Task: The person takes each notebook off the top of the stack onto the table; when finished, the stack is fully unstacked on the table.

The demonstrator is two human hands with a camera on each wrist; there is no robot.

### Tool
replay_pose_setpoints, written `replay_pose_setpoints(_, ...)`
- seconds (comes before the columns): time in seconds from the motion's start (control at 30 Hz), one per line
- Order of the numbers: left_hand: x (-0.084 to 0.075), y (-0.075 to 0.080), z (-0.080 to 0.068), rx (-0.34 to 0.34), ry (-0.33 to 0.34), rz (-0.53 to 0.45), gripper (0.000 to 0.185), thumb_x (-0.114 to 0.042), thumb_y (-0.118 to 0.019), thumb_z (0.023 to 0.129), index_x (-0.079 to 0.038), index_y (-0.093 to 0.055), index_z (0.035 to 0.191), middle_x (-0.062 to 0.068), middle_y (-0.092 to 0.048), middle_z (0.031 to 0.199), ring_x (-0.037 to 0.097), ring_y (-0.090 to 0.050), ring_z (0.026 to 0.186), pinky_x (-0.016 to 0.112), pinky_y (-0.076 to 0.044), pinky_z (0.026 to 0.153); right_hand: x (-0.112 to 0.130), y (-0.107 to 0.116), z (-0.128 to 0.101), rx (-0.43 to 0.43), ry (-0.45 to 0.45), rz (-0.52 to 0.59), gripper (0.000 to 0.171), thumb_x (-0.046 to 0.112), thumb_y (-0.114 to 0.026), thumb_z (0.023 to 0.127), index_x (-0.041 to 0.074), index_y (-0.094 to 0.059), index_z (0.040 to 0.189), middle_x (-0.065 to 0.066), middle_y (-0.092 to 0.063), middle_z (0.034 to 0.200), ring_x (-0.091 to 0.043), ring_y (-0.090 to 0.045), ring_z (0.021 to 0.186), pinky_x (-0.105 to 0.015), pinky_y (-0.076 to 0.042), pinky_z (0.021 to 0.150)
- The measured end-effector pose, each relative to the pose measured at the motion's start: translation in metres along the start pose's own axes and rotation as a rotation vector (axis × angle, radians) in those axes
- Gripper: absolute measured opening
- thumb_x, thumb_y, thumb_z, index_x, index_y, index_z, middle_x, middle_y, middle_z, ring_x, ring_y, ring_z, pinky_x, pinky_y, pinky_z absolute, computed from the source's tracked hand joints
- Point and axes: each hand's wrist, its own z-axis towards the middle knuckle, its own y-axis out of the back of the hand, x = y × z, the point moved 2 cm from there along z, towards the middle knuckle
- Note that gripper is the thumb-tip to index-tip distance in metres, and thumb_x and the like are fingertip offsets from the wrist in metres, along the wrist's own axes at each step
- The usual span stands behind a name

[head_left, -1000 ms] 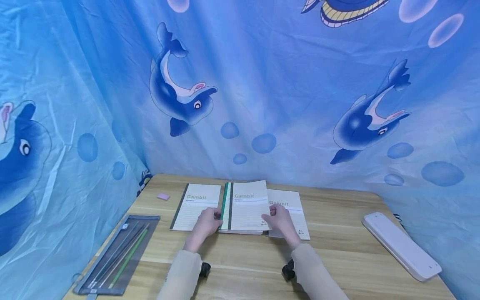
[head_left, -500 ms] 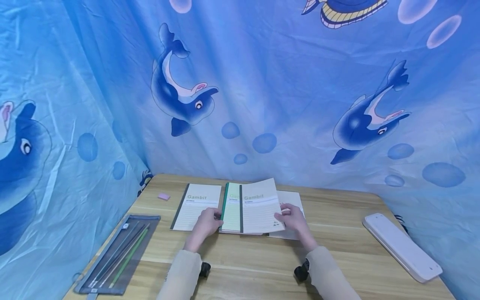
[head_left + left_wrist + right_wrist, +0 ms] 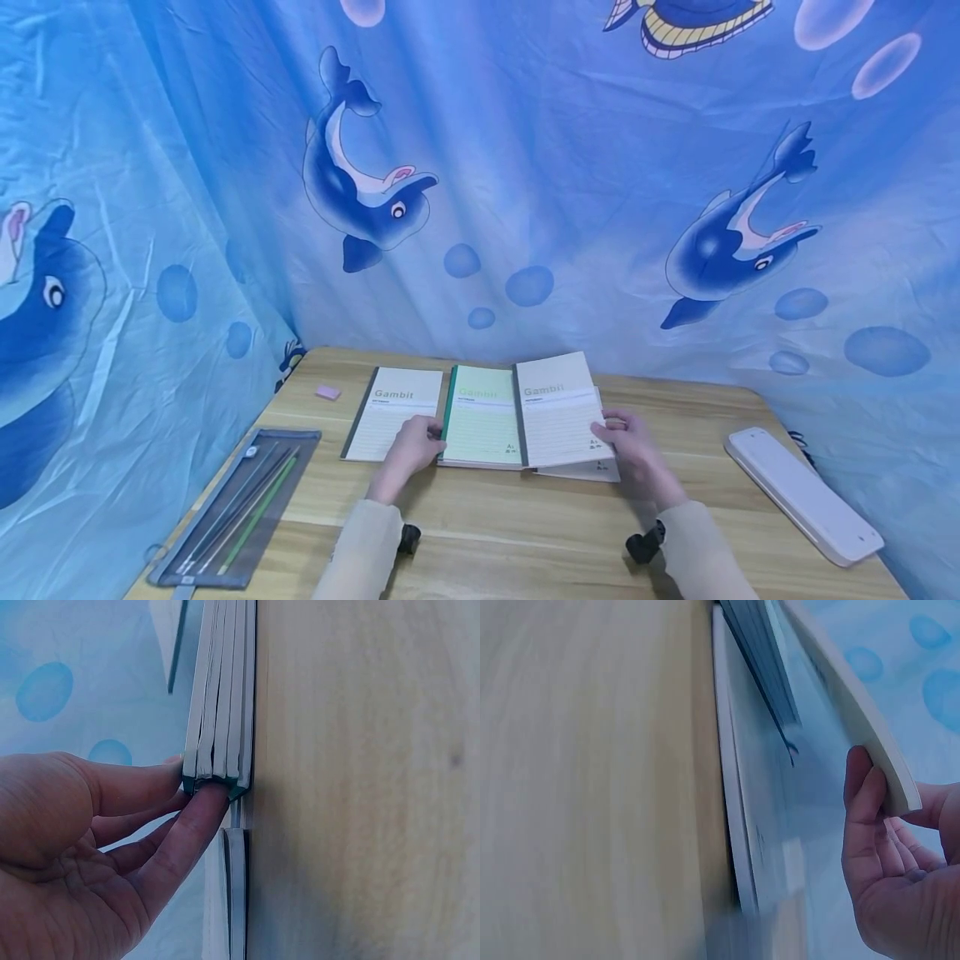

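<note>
Several "Gambit" notebooks lie in a row on the wooden table [image 3: 525,525]. My left hand [image 3: 416,446] pinches the near left corner of the middle stack [image 3: 221,712], thumb against its end, by the green spine. A green notebook [image 3: 483,412] tops that stack. My right hand [image 3: 626,437] grips the near right corner of a cream notebook with a black spine [image 3: 558,408], held slightly raised and partly over the right notebook [image 3: 592,472]. In the right wrist view, my fingers [image 3: 866,799] curl under the raised cream notebook [image 3: 855,727]. Another cream notebook [image 3: 393,412] lies at the left.
A grey mesh pencil case [image 3: 236,504] with pencils lies at the front left. A pink eraser [image 3: 327,392] sits at the back left, a long white case [image 3: 802,492] at the right. A blue dolphin curtain [image 3: 525,208] closes off the back and left sides.
My right hand has carried the cream black-spined notebook to the right, off the middle stack, uncovering the green notebook. My left hand has stayed on the stack's corner.
</note>
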Motion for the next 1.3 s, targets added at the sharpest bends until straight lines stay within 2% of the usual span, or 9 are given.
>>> replay_pose_setpoints(0.17, 0.000, 0.000, 0.000, -0.003, -0.001, -0.004, 0.038, 0.001, -0.071, 0.086, 0.010, -0.063, 0.122, 0.020, -0.068, 0.111, 0.035, -0.064, 0.107, 0.048, -0.053, 0.093, -0.009, 0.031, 0.002, 0.027, 0.001, 0.067, 0.050, 0.006, -0.062, 0.097, -0.016, -0.039, 0.136, -0.005, -0.070, 0.092, -0.011, -0.067, 0.074, -0.023, -0.057, 0.066)
replay_pose_setpoints(0.5, 0.000, -0.001, 0.001, 0.000, -0.003, -0.010, 0.038, 0.000, -0.071, 0.086, 0.010, -0.063, 0.121, 0.020, -0.068, 0.111, 0.036, -0.064, 0.107, 0.048, -0.052, 0.093, -0.021, 0.087, -0.003, -0.007, -0.016, 0.028, 0.056, 0.012, -0.059, 0.100, -0.019, -0.031, 0.139, 0.007, -0.068, 0.091, -0.004, -0.065, 0.073, -0.020, -0.055, 0.065)
replay_pose_setpoints(0.67, 0.000, 0.001, 0.001, -0.003, 0.000, -0.016, 0.038, 0.000, -0.070, 0.086, 0.010, -0.063, 0.122, 0.020, -0.068, 0.111, 0.036, -0.064, 0.108, 0.049, -0.052, 0.093, -0.026, 0.106, -0.007, -0.030, -0.050, 0.042, 0.059, 0.012, -0.057, 0.101, -0.018, -0.028, 0.143, 0.008, -0.067, 0.090, -0.003, -0.065, 0.076, -0.020, -0.056, 0.068)
replay_pose_setpoints(0.9, 0.001, 0.001, 0.000, 0.002, -0.011, -0.015, 0.037, 0.001, -0.070, 0.086, 0.010, -0.063, 0.121, 0.019, -0.068, 0.109, 0.034, -0.065, 0.105, 0.047, -0.053, 0.091, -0.038, 0.127, -0.013, -0.092, -0.088, -0.046, 0.068, 0.018, -0.058, 0.102, -0.018, -0.021, 0.146, 0.006, -0.064, 0.092, -0.001, -0.063, 0.077, -0.021, -0.055, 0.070)
replay_pose_setpoints(1.0, 0.001, 0.001, 0.000, 0.001, -0.018, -0.017, 0.037, 0.001, -0.071, 0.086, 0.010, -0.063, 0.120, 0.019, -0.069, 0.108, 0.034, -0.065, 0.104, 0.047, -0.054, 0.091, -0.044, 0.134, -0.015, -0.118, -0.107, -0.077, 0.069, 0.019, -0.058, 0.101, -0.017, -0.022, 0.147, 0.001, -0.065, 0.093, -0.002, -0.063, 0.077, -0.021, -0.056, 0.070)
replay_pose_setpoints(1.1, 0.002, 0.001, 0.000, 0.000, -0.017, -0.021, 0.036, 0.001, -0.070, 0.086, 0.010, -0.063, 0.121, 0.019, -0.069, 0.108, 0.034, -0.065, 0.105, 0.047, -0.054, 0.091, -0.049, 0.140, -0.015, -0.148, -0.132, -0.149, 0.068, 0.023, -0.057, 0.101, -0.015, -0.025, 0.147, -0.017, -0.063, 0.108, -0.003, -0.060, 0.080, -0.021, -0.054, 0.070)
replay_pose_setpoints(1.2, 0.002, 0.001, 0.001, -0.002, -0.014, -0.020, 0.037, 0.001, -0.071, 0.086, 0.010, -0.063, 0.121, 0.020, -0.068, 0.110, 0.035, -0.064, 0.106, 0.048, -0.053, 0.092, -0.053, 0.145, -0.014, -0.178, -0.159, -0.202, 0.068, 0.027, -0.057, 0.101, -0.014, -0.027, 0.147, -0.033, -0.048, 0.129, -0.006, -0.057, 0.085, -0.020, -0.051, 0.069)
replay_pose_setpoints(1.3, 0.002, 0.000, 0.001, -0.004, -0.018, -0.018, 0.037, 0.001, -0.071, 0.086, 0.010, -0.063, 0.121, 0.020, -0.068, 0.110, 0.035, -0.064, 0.107, 0.048, -0.053, 0.092, -0.058, 0.150, -0.013, -0.214, -0.181, -0.226, 0.069, 0.027, -0.058, 0.101, -0.014, -0.028, 0.146, -0.037, -0.038, 0.136, -0.013, -0.057, 0.090, -0.019, -0.049, 0.067)
